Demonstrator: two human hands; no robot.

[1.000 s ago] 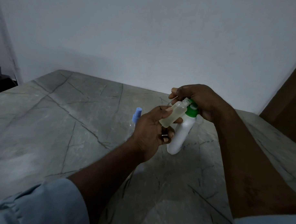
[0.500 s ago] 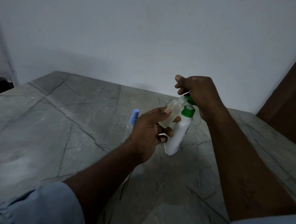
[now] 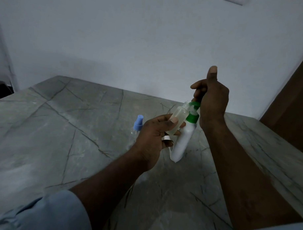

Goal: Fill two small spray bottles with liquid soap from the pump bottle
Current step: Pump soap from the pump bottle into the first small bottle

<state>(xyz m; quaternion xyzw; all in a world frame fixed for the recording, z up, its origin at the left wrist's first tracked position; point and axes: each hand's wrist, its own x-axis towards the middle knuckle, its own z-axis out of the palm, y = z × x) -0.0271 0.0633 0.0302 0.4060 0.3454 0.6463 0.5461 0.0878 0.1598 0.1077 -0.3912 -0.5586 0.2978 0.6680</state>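
I see a grey veined stone counter (image 3: pixel 61 129) running back to a plain white wall (image 3: pixel 133 36). There's a brown wooden panel (image 3: pixel 293 102) far right, a dark gap (image 3: pixel 0 90) far left and a small white wall plate (image 3: pixel 234 0) at the top edge. Dim light.

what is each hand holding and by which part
The left hand grips the small spray bottle round its lower body. The right hand holds the pump bottle by its green pump head, thumb raised.
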